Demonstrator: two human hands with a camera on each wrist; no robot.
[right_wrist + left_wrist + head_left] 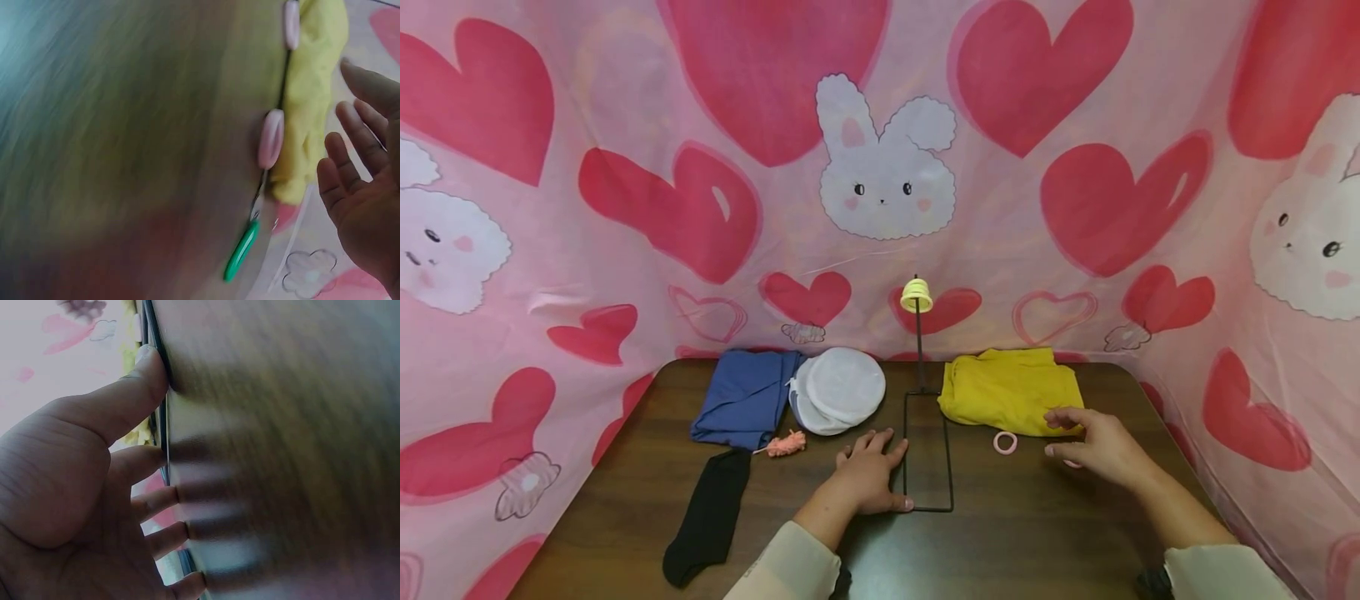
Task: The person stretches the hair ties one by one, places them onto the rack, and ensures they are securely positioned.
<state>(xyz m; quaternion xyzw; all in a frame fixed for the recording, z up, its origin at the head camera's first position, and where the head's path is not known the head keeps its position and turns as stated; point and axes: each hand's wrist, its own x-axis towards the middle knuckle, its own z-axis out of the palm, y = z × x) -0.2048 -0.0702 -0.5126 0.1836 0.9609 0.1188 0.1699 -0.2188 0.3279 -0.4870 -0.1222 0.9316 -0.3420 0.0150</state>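
Note:
My left hand [867, 477] rests on the table with its fingers spread, thumb and fingertips at the left side of a black wire stand's base [951, 467]. From that base a thin upright rises, bearing a pale yellow ringed piece [917, 296] near its top. My right hand [1097, 450] hovers over the right side of the table, fingers loosely bent and apart, holding nothing. Below and beside it lie a pink ring [1004, 442] and a second pink ring [271, 139], which the hand partly hides in the head view. A folded yellow cloth [1007, 390] lies just behind them.
At the back left are a folded blue cloth [748, 396] and round white mesh pouches [846, 385]. Nearer lie a coral-coloured bundle [786, 444] and a black sock [709, 517]. A green-handled item [242, 250] shows at the right. Patterned pink fabric [880, 275] walls the table.

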